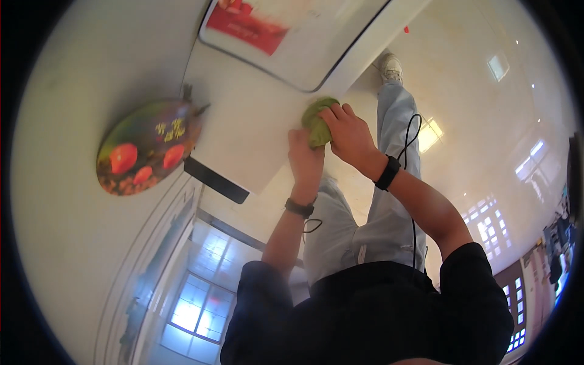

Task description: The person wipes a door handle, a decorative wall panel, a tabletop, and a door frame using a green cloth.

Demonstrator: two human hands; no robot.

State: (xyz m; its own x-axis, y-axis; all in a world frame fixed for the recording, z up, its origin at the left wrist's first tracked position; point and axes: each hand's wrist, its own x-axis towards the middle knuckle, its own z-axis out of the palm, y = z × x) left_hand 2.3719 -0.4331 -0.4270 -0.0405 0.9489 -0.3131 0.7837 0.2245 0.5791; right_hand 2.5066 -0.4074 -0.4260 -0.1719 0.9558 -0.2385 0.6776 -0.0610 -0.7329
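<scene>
Floor [462,97], pale and glossy, takes up the right; white surface [255,115] on the left, dark-edged panel [304,42] at top, oval fruit sign [152,143] further left. Person's right hand [353,134]: fingers curled, closed over the upper part of a green cloth [313,118]. Left hand [305,149]: bunched, looks closed on the cloth's lower edge, fingertips hidden. Cloth sits crumpled between both hands, near the panel's lower corner; contact with the white surface, can't tell from here. Progress: cloth in hand, done; folding or flattening, none seen; letting go, not yet. Anything finished beyond that doesn't show.
</scene>
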